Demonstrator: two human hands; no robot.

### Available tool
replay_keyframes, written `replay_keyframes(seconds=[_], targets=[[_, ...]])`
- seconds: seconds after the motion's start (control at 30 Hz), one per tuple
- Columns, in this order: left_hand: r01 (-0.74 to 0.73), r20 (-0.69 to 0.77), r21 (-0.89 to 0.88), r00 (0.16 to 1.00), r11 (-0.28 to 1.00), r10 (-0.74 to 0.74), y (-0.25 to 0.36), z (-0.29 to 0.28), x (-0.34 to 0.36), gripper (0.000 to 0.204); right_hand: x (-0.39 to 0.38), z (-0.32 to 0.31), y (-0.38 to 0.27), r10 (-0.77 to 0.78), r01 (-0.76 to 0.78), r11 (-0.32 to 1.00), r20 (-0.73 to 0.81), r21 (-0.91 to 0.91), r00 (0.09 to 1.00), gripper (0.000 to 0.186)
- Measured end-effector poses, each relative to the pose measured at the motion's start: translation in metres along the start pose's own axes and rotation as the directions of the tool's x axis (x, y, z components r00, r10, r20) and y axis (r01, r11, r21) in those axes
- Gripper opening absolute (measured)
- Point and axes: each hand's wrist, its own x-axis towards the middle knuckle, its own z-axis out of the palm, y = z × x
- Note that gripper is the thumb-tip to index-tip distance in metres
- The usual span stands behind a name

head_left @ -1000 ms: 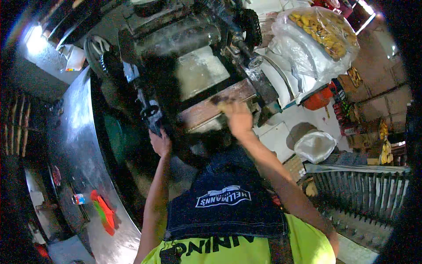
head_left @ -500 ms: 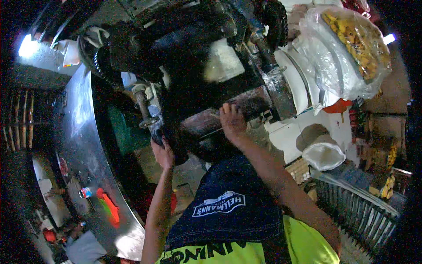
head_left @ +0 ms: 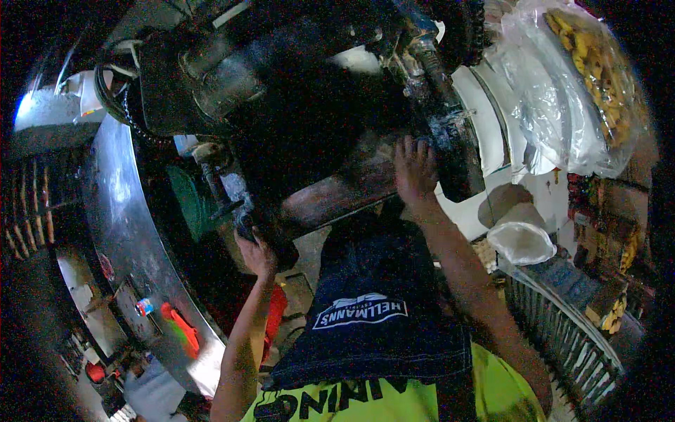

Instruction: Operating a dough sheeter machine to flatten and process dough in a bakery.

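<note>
- The dark roller machine (head_left: 309, 119) stands directly in front of me, between my two hands and stretching away beyond them.
- My right hand (head_left: 416, 169) is at the right end of the reddish-brown board (head_left: 341, 191) along the machine's near edge; its fingers point away from me, slightly apart, and I cannot tell whether anything is under them.
- Most of that board runs leftward from my right hand, toward my left.
- My left hand (head_left: 256, 250) is at the machine's near left corner, thumb pointing up; its other fingers are partly hidden, so I cannot tell how tightly they close.
- A pale patch (head_left: 358, 60) shows beyond my right hand and a little left, well apart from it, its edges lost in shadow.
- Left of my left hand, well apart, runs a shiny metal desk (head_left: 137, 204).
</note>
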Motion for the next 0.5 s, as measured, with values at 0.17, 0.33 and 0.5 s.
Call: replay_keyframes(seconds=[0.17,0.33,0.5], targets=[[0.181,0.067,0.087,0.980,0.980,-0.187,0.007,0.001,-0.001,0.071,0.010,-0.045,-0.062,-0.163,0.215,0.975,0.462,-0.061,0.872,0.036],[-0.034,-0.006,-0.371,0.999,0.928,0.034,-0.079,0.027,0.010,0.064,0.033,-0.023,-0.006,-0.008,-0.015,0.997,0.293,0.076,0.956,0.034],[-0.033,-0.006,-0.052,0.999,0.998,0.033,-0.012,0.019,0.000,0.059,0.032,-0.038,-0.026,-0.156,0.142,0.988,0.433,0.064,0.888,0.031]])
